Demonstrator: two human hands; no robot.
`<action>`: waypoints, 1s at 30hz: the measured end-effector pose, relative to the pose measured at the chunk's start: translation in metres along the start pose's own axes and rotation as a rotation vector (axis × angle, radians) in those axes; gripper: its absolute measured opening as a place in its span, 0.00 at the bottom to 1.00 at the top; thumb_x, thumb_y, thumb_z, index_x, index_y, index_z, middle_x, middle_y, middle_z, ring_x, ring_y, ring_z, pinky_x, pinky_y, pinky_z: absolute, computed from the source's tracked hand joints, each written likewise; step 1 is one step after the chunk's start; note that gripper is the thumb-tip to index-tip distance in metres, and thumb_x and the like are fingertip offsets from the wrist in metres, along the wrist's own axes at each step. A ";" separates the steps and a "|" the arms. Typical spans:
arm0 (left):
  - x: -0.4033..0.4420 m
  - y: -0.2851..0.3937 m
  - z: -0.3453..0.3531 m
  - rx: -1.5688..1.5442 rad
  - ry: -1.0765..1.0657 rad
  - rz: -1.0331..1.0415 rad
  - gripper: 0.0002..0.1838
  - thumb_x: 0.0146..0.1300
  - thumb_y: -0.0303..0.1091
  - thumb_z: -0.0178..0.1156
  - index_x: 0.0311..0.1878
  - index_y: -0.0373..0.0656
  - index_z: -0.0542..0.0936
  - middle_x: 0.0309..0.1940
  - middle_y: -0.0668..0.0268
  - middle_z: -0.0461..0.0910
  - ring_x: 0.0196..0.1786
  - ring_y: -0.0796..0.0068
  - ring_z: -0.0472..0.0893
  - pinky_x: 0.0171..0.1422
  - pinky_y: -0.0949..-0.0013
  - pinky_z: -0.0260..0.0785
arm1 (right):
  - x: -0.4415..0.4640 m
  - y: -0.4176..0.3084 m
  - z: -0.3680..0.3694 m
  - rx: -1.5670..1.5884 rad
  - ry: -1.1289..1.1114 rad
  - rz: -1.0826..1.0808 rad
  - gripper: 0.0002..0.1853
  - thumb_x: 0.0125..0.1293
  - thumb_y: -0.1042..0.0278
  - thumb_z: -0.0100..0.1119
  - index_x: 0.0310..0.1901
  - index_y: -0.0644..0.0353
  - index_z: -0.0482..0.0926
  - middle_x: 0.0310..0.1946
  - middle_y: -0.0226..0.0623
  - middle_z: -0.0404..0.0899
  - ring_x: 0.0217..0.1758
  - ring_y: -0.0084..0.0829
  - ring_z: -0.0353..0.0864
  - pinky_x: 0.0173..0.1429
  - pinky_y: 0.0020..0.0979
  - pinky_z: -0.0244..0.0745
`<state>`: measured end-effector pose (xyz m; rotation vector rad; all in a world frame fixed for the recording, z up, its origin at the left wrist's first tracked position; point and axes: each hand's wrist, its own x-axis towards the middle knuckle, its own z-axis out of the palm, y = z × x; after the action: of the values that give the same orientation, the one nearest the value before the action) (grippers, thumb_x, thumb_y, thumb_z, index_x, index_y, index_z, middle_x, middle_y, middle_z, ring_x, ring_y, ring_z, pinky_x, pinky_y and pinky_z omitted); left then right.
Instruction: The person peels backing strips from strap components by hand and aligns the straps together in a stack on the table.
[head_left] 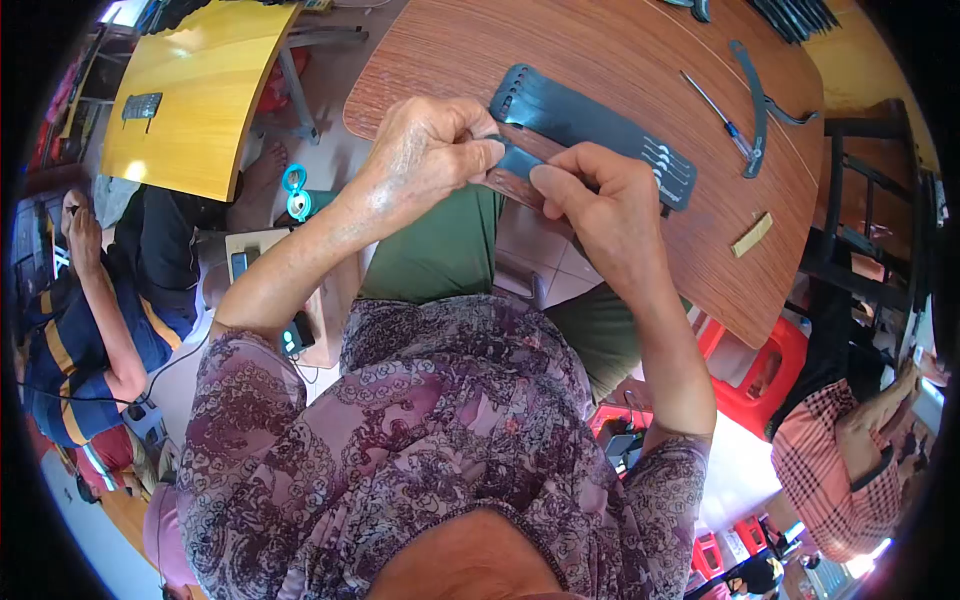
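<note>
Between my two hands a short dark strip (521,161) is stretched over the table's near edge. My left hand (430,140) pinches its left end between thumb and fingers. At the other end, my right hand (600,190) is closed with the thumb on the strip. Just beyond them lies a flat dark panel (590,125) with a row of holes at its left end and white curved marks at its right. Part of the panel's near edge is hidden behind my right hand.
On the brown table (430,60) lie a screwdriver (718,115), a dark curved strap (752,100) and a tan piece (752,235). A red stool (770,375) stands at right. People sit on both sides. A yellow table (200,90) is at left.
</note>
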<state>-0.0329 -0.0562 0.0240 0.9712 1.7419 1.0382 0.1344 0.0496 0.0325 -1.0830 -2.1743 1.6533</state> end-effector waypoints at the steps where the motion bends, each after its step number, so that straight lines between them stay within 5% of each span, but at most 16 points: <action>1: 0.002 -0.001 -0.003 0.097 0.037 0.025 0.06 0.62 0.29 0.61 0.34 0.36 0.80 0.22 0.72 0.77 0.26 0.86 0.74 0.30 0.80 0.66 | 0.004 0.000 0.004 -0.004 0.026 -0.016 0.10 0.56 0.67 0.61 0.30 0.68 0.81 0.20 0.48 0.80 0.24 0.37 0.80 0.32 0.36 0.72; 7: 0.017 -0.010 -0.008 0.108 0.113 0.063 0.11 0.55 0.36 0.62 0.28 0.37 0.81 0.16 0.65 0.79 0.22 0.77 0.79 0.30 0.69 0.70 | 0.017 -0.005 0.006 -0.244 0.132 -0.134 0.11 0.57 0.64 0.60 0.27 0.66 0.81 0.22 0.53 0.79 0.29 0.53 0.80 0.36 0.45 0.73; 18: 0.024 -0.002 -0.006 0.128 0.098 0.025 0.10 0.56 0.34 0.61 0.27 0.37 0.80 0.15 0.65 0.78 0.20 0.79 0.77 0.26 0.71 0.68 | 0.034 -0.002 0.008 -0.257 0.139 -0.148 0.11 0.56 0.65 0.61 0.26 0.65 0.81 0.23 0.54 0.79 0.29 0.53 0.80 0.37 0.47 0.73; 21: 0.022 -0.010 -0.005 0.112 0.149 0.052 0.08 0.56 0.33 0.62 0.30 0.36 0.81 0.20 0.61 0.80 0.22 0.73 0.79 0.29 0.68 0.70 | 0.038 -0.005 0.008 -0.283 0.146 -0.141 0.11 0.55 0.65 0.61 0.26 0.66 0.81 0.23 0.55 0.78 0.30 0.53 0.80 0.38 0.47 0.73; 23: 0.023 -0.015 -0.003 0.413 0.476 0.523 0.07 0.57 0.30 0.62 0.36 0.37 0.82 0.25 0.59 0.80 0.28 0.64 0.81 0.33 0.64 0.71 | 0.040 -0.004 0.008 -0.295 0.149 -0.144 0.11 0.55 0.65 0.60 0.25 0.66 0.81 0.23 0.56 0.78 0.30 0.54 0.80 0.38 0.47 0.73; 26: 0.016 -0.010 -0.003 0.558 0.480 0.526 0.10 0.55 0.28 0.63 0.41 0.39 0.82 0.28 0.59 0.78 0.33 0.58 0.80 0.37 0.61 0.71 | 0.042 -0.002 0.007 -0.273 0.121 -0.136 0.11 0.55 0.66 0.60 0.26 0.67 0.81 0.23 0.56 0.78 0.30 0.55 0.80 0.38 0.47 0.73; 30: 0.014 -0.013 0.001 0.592 0.435 0.473 0.12 0.54 0.26 0.65 0.43 0.37 0.83 0.28 0.59 0.78 0.33 0.63 0.79 0.38 0.67 0.70 | 0.045 -0.001 0.005 -0.171 0.087 -0.090 0.11 0.54 0.66 0.61 0.27 0.67 0.82 0.22 0.57 0.77 0.29 0.54 0.80 0.37 0.45 0.73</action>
<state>-0.0387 -0.0481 0.0074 1.6859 2.3149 1.0983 0.0995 0.0752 0.0201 -1.0614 -2.3049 1.3782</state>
